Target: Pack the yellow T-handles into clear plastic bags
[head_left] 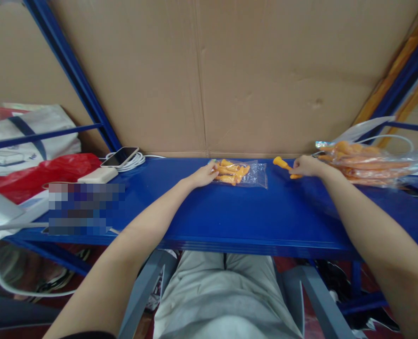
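My left hand [204,175] is closed on the left end of a clear plastic bag [259,175], which lies flat on the blue shelf. Inside that bag are several orange plastic pieces [226,179] with narrow stems and flared ends. To the right, my right hand [306,166] pinches a similar orange flared piece [282,163], its wide end pointing left, just above the shelf and apart from the bag. Part of this piece is hidden by my fingers. Beside my right hand sits a pile of filled clear bags [374,165] with more orange pieces.
The blue shelf [237,216] runs against a cardboard wall [202,75]. On the left lie a phone [120,157], a coiled white cable [133,163], a white power bank [98,176], a red plastic bag [68,165] and a white tote bag [53,122]. Blue posts [71,70] frame the sides.
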A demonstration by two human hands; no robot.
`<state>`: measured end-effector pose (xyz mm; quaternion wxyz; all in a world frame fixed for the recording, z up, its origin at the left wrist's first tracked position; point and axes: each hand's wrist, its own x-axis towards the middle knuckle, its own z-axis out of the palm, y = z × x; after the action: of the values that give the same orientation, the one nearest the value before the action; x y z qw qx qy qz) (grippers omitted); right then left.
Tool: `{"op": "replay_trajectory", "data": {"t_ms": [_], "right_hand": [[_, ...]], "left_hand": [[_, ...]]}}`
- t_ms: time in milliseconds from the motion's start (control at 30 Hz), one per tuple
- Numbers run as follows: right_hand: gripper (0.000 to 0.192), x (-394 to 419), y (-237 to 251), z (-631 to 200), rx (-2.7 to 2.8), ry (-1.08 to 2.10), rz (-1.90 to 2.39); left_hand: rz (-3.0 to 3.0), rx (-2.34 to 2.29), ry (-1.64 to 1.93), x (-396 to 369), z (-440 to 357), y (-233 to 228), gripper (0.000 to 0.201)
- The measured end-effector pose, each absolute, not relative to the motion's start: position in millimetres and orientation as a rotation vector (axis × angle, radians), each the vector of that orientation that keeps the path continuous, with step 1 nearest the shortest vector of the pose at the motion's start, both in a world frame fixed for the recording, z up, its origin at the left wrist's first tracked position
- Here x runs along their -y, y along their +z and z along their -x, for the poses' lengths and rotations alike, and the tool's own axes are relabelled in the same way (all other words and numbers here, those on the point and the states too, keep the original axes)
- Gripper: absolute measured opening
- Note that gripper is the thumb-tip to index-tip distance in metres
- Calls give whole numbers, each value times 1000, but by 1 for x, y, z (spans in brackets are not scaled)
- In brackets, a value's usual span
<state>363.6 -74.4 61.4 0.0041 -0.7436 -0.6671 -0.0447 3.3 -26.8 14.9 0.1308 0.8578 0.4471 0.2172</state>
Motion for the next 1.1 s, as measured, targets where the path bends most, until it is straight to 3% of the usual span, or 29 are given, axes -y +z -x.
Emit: {"op": "replay_trajectory", "data": {"t_ms": [433,900,1100], "right_hand": [[12,103,80,-317,2319,-23,1891],[19,74,23,-293,1991,653,1363],[17,68,11,-283,1896,466,1178]], "left_hand": [[-2436,-1281,682,26,-3,14,10],[-2444,-1297,674,23,-2,13,9],[-2442,-1262,716,19,-2,10,10]]}}
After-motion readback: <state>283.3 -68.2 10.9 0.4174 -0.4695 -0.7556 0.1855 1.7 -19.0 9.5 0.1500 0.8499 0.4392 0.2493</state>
